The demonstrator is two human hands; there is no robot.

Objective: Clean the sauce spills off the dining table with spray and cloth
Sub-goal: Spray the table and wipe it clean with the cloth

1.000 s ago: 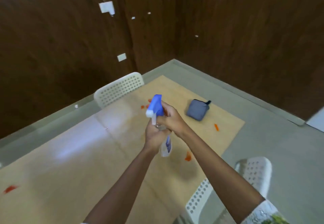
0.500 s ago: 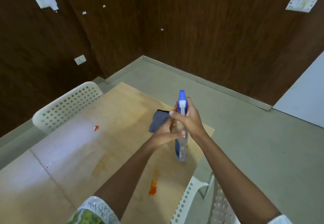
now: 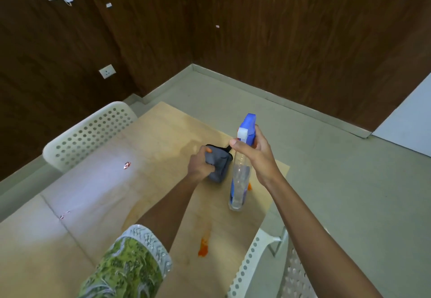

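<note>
Centrally, spray bottle (image 3: 240, 176): clear plastic body, blue label strip, blue trigger head with white nozzle, held upright above the wooden surface (image 3: 163, 143) near its far right corner. Right hand (image 3: 253, 155) grip closed around the bottle neck, forefinger across the front. Left hand (image 3: 200, 165) grip bunched on a grey cloth (image 3: 218, 164) lying on the surface just left of the bottle. Orange sauce spill (image 3: 203, 247) near the front edge; another orange smear (image 3: 249, 186) mostly hidden behind the bottle. Small reddish spot (image 3: 127, 165) farther left, washed out by glare. White perforated chairs (image 3: 91, 134) partly cut off.
</note>
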